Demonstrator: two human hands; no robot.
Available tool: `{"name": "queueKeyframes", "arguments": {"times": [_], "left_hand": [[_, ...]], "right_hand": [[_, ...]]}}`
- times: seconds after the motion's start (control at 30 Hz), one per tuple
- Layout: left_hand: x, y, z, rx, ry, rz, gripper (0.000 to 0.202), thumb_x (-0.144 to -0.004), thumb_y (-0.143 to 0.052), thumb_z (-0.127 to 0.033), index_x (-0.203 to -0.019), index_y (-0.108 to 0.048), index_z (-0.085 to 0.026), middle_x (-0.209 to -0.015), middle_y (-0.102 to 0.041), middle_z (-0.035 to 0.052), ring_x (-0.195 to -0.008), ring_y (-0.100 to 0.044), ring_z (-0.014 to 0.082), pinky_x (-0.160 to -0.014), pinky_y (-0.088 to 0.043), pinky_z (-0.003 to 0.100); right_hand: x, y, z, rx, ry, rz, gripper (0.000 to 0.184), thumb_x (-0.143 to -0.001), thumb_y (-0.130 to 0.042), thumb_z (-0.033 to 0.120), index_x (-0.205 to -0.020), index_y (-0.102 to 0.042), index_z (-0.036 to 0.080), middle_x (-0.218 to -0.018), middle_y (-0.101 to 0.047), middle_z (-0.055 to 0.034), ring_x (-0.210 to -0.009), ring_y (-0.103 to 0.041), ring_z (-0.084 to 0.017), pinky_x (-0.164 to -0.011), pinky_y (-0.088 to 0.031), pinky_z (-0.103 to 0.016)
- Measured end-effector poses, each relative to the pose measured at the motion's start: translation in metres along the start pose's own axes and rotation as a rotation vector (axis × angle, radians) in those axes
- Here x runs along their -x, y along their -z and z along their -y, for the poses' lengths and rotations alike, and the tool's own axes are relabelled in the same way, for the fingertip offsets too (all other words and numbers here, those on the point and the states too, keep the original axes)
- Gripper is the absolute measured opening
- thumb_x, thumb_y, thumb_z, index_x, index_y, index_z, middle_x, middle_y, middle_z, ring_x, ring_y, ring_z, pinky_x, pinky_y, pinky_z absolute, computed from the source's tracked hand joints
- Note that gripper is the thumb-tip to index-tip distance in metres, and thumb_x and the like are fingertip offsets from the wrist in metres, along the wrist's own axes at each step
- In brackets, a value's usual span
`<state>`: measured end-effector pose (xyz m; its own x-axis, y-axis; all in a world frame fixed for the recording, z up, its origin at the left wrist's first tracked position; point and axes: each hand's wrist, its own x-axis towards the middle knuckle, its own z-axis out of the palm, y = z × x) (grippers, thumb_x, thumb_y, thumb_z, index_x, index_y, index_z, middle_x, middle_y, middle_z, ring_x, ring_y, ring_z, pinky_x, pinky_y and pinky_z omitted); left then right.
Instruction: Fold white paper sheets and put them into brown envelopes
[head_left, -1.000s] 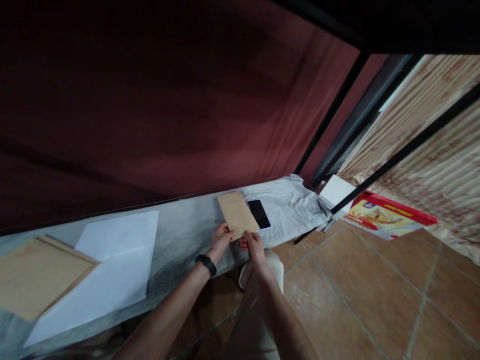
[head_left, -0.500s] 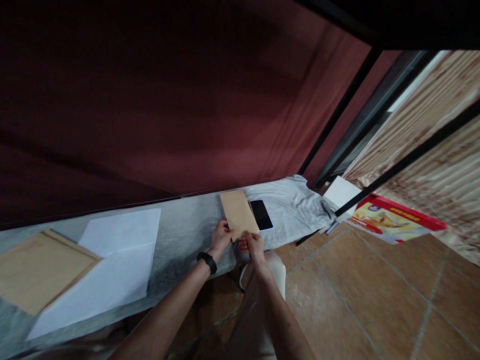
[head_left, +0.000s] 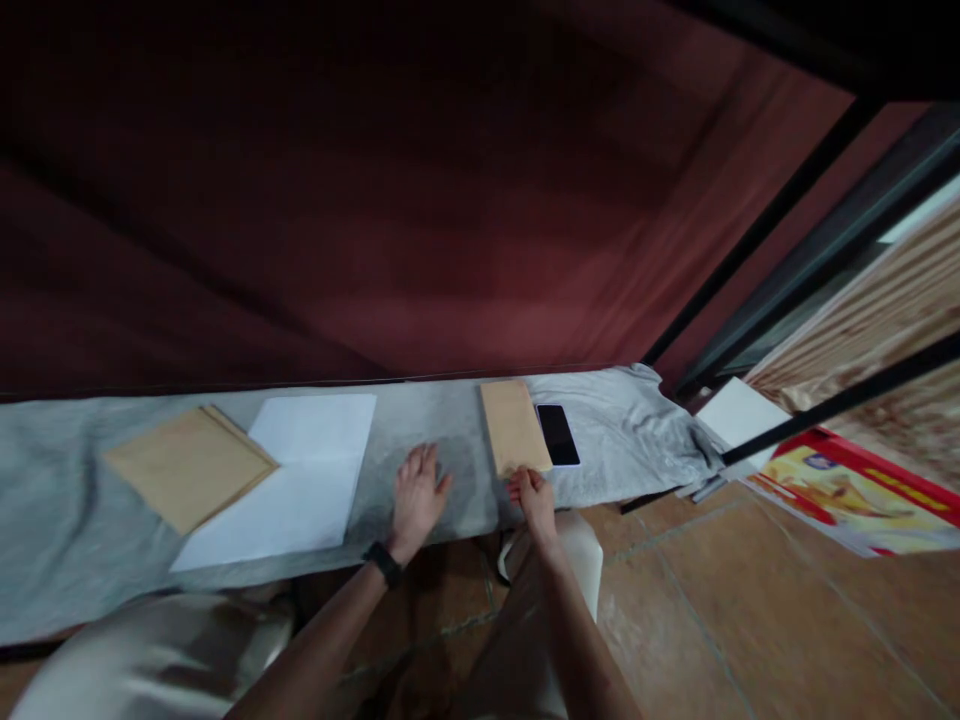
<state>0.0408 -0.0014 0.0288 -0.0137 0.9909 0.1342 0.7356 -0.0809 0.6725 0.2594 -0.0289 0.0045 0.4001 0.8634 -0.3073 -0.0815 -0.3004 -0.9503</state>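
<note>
A tan paper envelope (head_left: 514,425) lies on the grey cloth, its near end at the fingers of my right hand (head_left: 534,497). Those fingers are pinched together on the envelope's near edge. My left hand (head_left: 417,495), with a dark band at the wrist, is over the cloth to the left of the envelope. Its fingers are stretched out and nothing is in them. Just right of the envelope, partly along its edge, lies a phone (head_left: 558,435) with a dark screen. Further left, a stack of tan envelopes (head_left: 187,465) overlaps white paper sheets (head_left: 315,490).
The grey cloth (head_left: 450,400) covers a long narrow surface against a dark red wall (head_left: 450,250). Black metal bars (head_left: 765,230) slant at the right. On the tiled floor (head_left: 675,600) stand a white box (head_left: 742,412) and a red and yellow printed box (head_left: 847,490).
My left hand has let go of the envelope and moved left, its fingers opening out. My right hand stays at the envelope's near edge. The view has turned left.
</note>
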Motion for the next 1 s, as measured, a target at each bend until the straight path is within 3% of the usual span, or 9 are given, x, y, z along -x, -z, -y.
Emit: {"name": "queueKeyframes", "arguments": {"times": [0.13,0.2,0.27,0.37,0.5,0.7,0.87,1.0], "left_hand": [[0.04,0.05,0.066,-0.48,0.099,-0.262,0.068,-0.096,-0.05,-0.039,-0.15,-0.038,0.002,-0.158,-0.032,0.0326,-0.15,-0.024,0.045,-0.118,-0.021,0.064],[0.054,0.066,0.09,-0.593,0.181,-0.29,0.073,-0.097,-0.046,-0.045,-0.15,-0.036,0.004,-0.157,-0.034,0.0339,-0.15,-0.025,0.0456,-0.117,-0.022,0.064],[0.061,0.076,0.102,-0.656,0.224,-0.247,0.072,-0.098,-0.045,-0.048,-0.148,-0.04,0.004,-0.154,-0.04,0.0327,-0.147,-0.032,0.0435,-0.117,-0.027,0.059],[0.062,0.087,0.098,-0.735,0.247,-0.141,0.063,-0.099,-0.043,-0.044,-0.141,-0.05,0.001,-0.149,-0.048,0.0292,-0.141,-0.042,0.0403,-0.114,-0.034,0.053],[0.058,0.101,0.081,-0.767,0.234,-0.033,0.049,-0.099,-0.041,-0.036,-0.133,-0.058,-0.005,-0.139,-0.058,0.0243,-0.13,-0.053,0.0373,-0.104,-0.044,0.049],[0.064,0.123,0.076,-0.698,0.212,0.074,0.044,-0.092,-0.043,-0.014,-0.136,-0.052,-0.013,-0.121,-0.068,0.0134,-0.112,-0.064,0.0243,-0.09,-0.051,0.033],[0.069,0.129,0.066,-0.755,0.18,0.067,0.037,-0.093,-0.04,-0.011,-0.128,-0.052,-0.015,-0.111,-0.067,0.0129,-0.103,-0.066,0.0251,-0.073,-0.053,0.032],[0.068,0.124,0.048,-0.716,0.105,0.017,0.036,-0.094,-0.041,-0.014,-0.128,-0.052,-0.016,-0.108,-0.067,0.0116,-0.104,-0.065,0.0249,-0.072,-0.053,0.031]], "right_hand": [[0.009,-0.001,-0.003,0.328,0.249,0.006,0.048,-0.091,-0.047,0.062,-0.076,-0.066,0.021,-0.067,-0.071,-0.0048,-0.061,-0.063,-0.019,-0.056,-0.046,-0.027],[0.012,-0.004,-0.003,0.487,0.324,-0.006,0.048,-0.095,-0.042,0.057,-0.08,-0.068,0.02,-0.072,-0.072,-0.006,-0.065,-0.065,-0.021,-0.059,-0.044,-0.028],[0.015,-0.007,-0.003,0.639,0.367,-0.018,0.047,-0.098,-0.037,0.052,-0.086,-0.07,0.02,-0.077,-0.074,-0.0071,-0.069,-0.066,-0.021,-0.062,-0.042,-0.028],[0.019,-0.011,-0.005,0.787,0.414,-0.032,0.044,-0.099,-0.035,0.044,-0.095,-0.071,0.019,-0.085,-0.075,-0.0092,-0.072,-0.068,-0.022,-0.065,-0.041,-0.028],[0.021,-0.011,-0.01,0.818,0.52,-0.028,0.041,-0.099,-0.035,0.039,-0.096,-0.07,0.018,-0.094,-0.075,-0.0115,-0.081,-0.069,-0.022,-0.069,-0.043,-0.028],[0.021,-0.008,-0.017,0.836,0.599,-0.008,0.038,-0.099,-0.035,0.036,-0.096,-0.069,0.018,-0.094,-0.074,-0.0108,-0.083,-0.068,-0.022,-0.071,-0.044,-0.029],[0.023,-0.009,-0.019,0.85,0.614,-0.005,0.036,-0.098,-0.036,0.034,-0.1,-0.068,0.018,-0.101,-0.073,-0.0121,-0.087,-0.068,-0.023,-0.074,-0.046,-0.031],[0.028,-0.012,-0.018,0.774,0.606,0.032,0.036,-0.098,-0.038,0.038,-0.101,-0.068,0.019,-0.105,-0.073,-0.0134,-0.093,-0.069,-0.025,-0.081,-0.049,-0.035]]}}
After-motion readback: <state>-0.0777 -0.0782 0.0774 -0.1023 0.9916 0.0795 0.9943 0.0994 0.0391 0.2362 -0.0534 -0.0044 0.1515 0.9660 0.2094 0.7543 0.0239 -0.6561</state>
